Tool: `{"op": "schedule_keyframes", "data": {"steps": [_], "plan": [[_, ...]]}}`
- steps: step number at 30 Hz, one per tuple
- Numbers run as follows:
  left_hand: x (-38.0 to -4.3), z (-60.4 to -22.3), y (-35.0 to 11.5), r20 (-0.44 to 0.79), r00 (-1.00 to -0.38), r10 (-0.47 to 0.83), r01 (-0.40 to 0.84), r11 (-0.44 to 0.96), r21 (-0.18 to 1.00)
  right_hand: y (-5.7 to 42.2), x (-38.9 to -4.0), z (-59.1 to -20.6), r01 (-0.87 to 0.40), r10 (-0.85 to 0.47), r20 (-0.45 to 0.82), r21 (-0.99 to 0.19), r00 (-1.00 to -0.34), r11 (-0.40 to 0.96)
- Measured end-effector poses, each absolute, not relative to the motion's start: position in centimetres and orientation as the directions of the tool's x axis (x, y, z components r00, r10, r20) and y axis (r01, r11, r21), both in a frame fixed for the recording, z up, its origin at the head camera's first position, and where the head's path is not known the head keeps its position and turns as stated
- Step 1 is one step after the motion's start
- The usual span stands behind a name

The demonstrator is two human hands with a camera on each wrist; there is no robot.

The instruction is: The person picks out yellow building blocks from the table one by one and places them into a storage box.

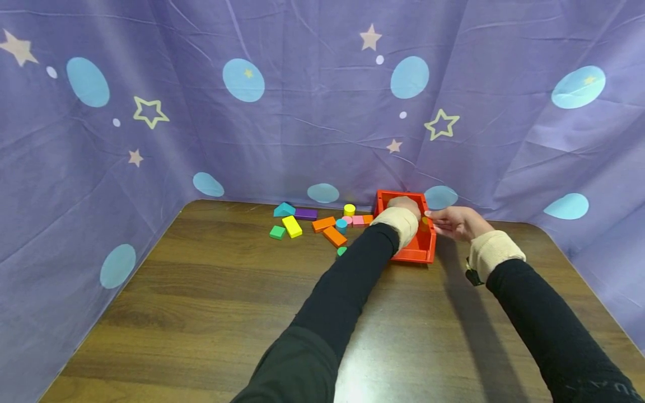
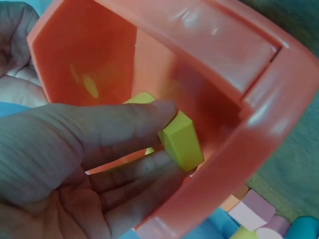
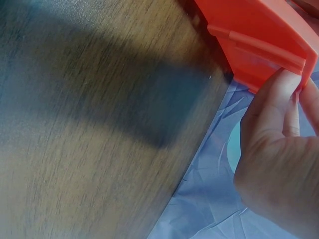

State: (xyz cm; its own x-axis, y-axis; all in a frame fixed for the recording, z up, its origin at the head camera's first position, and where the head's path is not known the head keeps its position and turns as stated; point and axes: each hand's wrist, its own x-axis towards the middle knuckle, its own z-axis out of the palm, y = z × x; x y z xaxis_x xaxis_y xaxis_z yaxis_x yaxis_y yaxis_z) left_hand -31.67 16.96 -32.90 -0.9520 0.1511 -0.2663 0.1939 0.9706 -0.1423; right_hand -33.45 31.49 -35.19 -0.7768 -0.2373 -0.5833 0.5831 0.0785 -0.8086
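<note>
A red plastic box (image 1: 413, 255) stands at the back right of the table. Inside it is my left hand (image 1: 405, 205), which pinches a yellow block (image 2: 183, 142) between thumb and fingers, as the left wrist view shows. More yellow (image 2: 141, 97) shows behind the thumb; whether it is a separate block I cannot tell. My right hand (image 1: 457, 222) grips the box's right wall at its rim, thumb on the outer side (image 3: 279, 94). In the head view the left hand and sleeve hide much of the box's inside.
Left of the box lie several loose toy blocks, among them a purple block (image 1: 305, 214), a blue triangle (image 1: 284, 210), a yellow block (image 1: 292, 226), a green block (image 1: 277, 232) and an orange block (image 1: 335, 236). A purple patterned cloth (image 1: 322, 140) hangs behind the wooden table (image 1: 211, 302).
</note>
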Motion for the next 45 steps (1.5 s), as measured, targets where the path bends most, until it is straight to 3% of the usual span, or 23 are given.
{"op": "schedule_keyframes", "data": {"steps": [11, 26, 45], "plan": [[-34.3, -35.2, 18.4, -0.26, -0.964, 0.059, 0.09, 0.99, -0.112, 31.7, -33.5, -35.4, 0.58, -0.256, -0.576, -0.812, -0.777, 0.065], [-34.1, -35.9, 18.2, -0.238, -0.966, 0.099, 0.147, 0.97, -0.193, 31.6, -33.4, -35.5, 0.58, -0.24, -0.578, -0.811, -0.78, 0.071], [-34.3, -36.2, 17.9, -0.234, -0.965, 0.123, 0.168, 0.968, -0.185, 31.6, -33.6, -35.4, 0.585, -0.244, -0.583, -0.808, -0.775, 0.072]]}}
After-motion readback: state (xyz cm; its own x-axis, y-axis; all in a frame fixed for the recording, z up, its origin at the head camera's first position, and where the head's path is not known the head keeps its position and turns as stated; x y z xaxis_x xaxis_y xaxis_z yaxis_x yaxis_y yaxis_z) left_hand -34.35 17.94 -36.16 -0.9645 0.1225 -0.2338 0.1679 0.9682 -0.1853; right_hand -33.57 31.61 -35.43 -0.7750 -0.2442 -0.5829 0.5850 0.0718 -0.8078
